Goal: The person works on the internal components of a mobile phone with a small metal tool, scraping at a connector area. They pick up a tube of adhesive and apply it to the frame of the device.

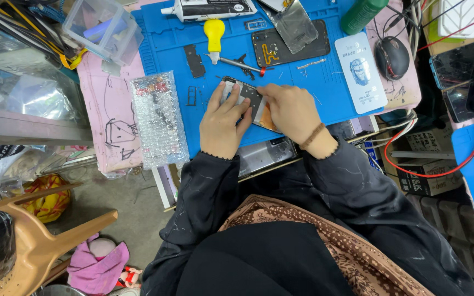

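Cluttered workshop surroundings frame a pink-covered tabletop (pixel 111 104) carrying a blue silicone work mat (pixel 314 82).

Hidden or unclear: the opened black phone body with exposed internals (pixel 250 98) is largely covered by both hands; only its upper-left end and a strip of its middle show, along with an orange patch beside the right hand. Its lower-right end is concealed. The small parts inside it cannot be made out.

Hands: the left hand (pixel 223 123) lies on the phone's left portion, fingers close together and pressing down on it. The right hand (pixel 292 109) covers the right portion, fingers curled with tips bearing on the phone's middle; whether they pinch any part cannot be told.

Containers: a clear plastic box (pixel 102 27) sits at the mat's upper-left corner, its contents a blurred bluish shape, not identifiable. A green bottle (pixel 362 13) is cut off by the top edge.

Orientation: the phone lies flat on the mat near its front edge, long axis running diagonally from upper left to lower right.

Nearby: a bubble-wrap pouch (pixel 159 118) lies left of the left hand; a yellow-handled tool (pixel 214 33) and a black phone back panel (pixel 289 46) lie beyond the hands.
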